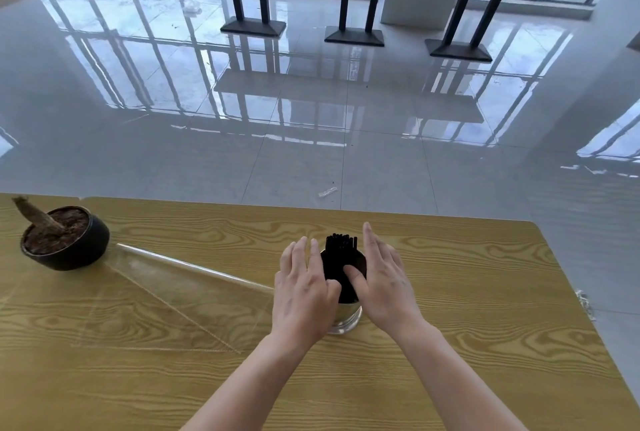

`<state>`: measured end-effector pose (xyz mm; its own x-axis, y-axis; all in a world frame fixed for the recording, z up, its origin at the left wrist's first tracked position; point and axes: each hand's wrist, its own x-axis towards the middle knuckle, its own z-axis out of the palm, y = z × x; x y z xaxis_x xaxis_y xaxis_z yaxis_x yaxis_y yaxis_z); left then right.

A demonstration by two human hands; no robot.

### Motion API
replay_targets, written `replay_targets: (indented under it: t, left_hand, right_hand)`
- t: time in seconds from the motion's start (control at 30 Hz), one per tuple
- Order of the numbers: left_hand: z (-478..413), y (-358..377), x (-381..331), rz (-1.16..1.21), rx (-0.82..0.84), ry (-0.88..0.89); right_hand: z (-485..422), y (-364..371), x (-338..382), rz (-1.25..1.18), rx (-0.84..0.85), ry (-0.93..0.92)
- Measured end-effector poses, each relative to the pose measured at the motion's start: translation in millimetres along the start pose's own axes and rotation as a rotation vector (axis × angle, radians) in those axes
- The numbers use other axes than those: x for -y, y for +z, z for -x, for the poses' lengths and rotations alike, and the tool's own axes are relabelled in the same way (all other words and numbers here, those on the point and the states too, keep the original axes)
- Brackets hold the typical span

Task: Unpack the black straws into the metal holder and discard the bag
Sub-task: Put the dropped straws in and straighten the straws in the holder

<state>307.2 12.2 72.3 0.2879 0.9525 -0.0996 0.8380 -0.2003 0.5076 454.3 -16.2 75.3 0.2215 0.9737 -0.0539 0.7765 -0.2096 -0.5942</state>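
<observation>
A bundle of black straws [341,254] stands upright in the shiny metal holder [344,321] near the middle of the wooden table [485,292]. My left hand [304,295] and my right hand [384,278] flank the bundle with flat, spread fingers. Both thumbs touch the straws from the near side, and neither hand grips anything. The hands hide most of the holder's rim. The clear plastic bag [173,295] lies flat and empty on the table, left of my left hand.
A black pot [72,247] of soil with a cut brown stem stands at the table's far left. Beyond the table's far edge is glossy tiled floor with a small scrap of wrapper [327,192]. Tall tables on black legs stand by the windows.
</observation>
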Motion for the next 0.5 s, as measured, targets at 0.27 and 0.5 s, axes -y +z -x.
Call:
replay_targets:
  t: [0.27, 0.5]
  left_hand:
    - [2.6, 1.2, -9.9, -0.023, 0.019, 0.075]
    - [6.2, -0.5, -5.6, -0.075, -0.03, 0.139]
  right_hand:
    - [-2.4, 3.7, 1.1, 0.205, 0.05, -0.178]
    - [-0.4, -0.2, -2.5, 0.226, 0.008, -0.255]
